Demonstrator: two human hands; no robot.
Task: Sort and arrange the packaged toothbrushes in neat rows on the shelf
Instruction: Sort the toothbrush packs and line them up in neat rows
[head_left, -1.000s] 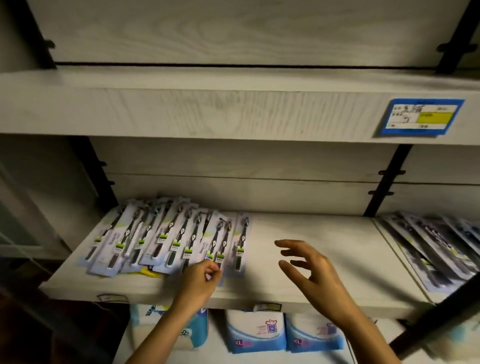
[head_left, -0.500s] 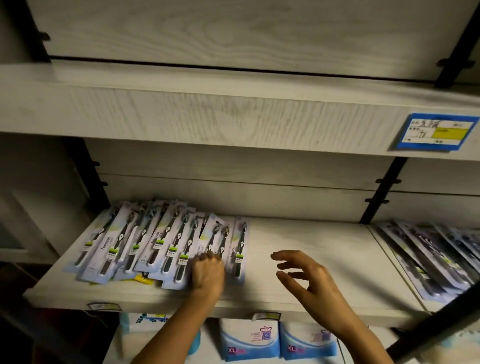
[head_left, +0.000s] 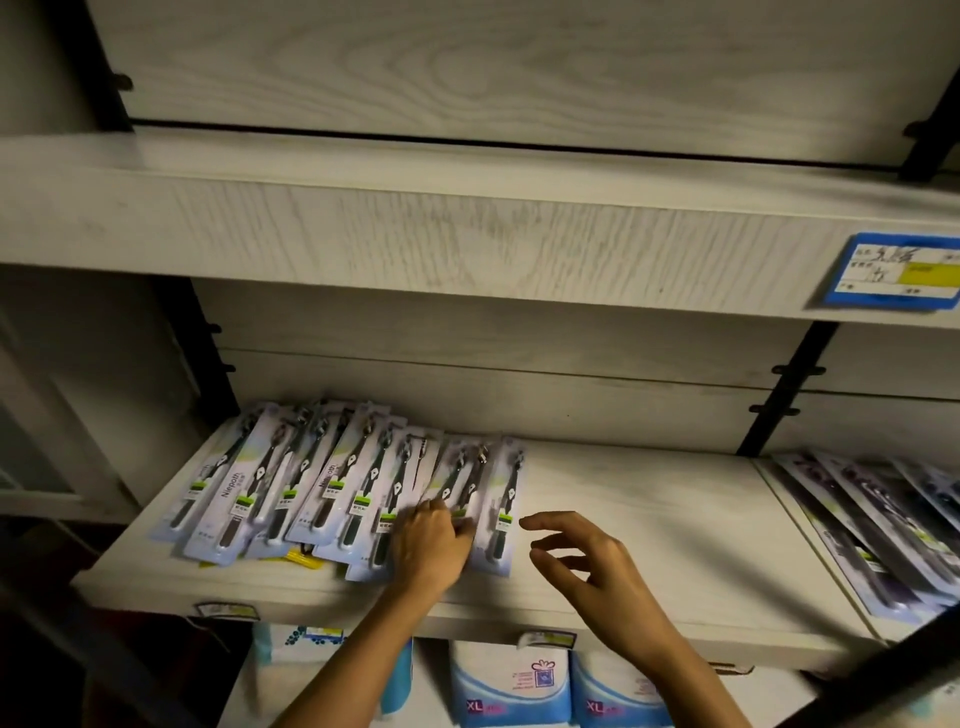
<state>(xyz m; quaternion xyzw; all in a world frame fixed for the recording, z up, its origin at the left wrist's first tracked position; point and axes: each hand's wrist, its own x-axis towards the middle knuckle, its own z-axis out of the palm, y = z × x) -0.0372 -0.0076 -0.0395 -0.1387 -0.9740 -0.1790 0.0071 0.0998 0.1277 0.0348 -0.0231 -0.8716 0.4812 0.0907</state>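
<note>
Toothbrush packs (head_left: 332, 483) labelled "Niepoth"; left hand (head_left: 428, 540) grips one; bags (head_left: 509, 691) below "XL".

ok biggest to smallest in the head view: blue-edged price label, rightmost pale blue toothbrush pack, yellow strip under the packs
Blue-edged price label, though cropped
Rightmost pale blue toothbrush pack, slightly smaller
Yellow strip, mostly hidden

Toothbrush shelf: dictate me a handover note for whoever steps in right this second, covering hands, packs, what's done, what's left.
Left hand: lies on the right end of the toothbrush packs, fingers bent; whether it pinches one is hidden.
Right hand: open, empty, over the bare shelf.
Packs: one overlapping, slanted fan on the shelf's left part; a yellow item pokes out beneath.
Done: packs gathered in one group.
Left: square them into straight rows, probably spreading into the bare right part.
</note>
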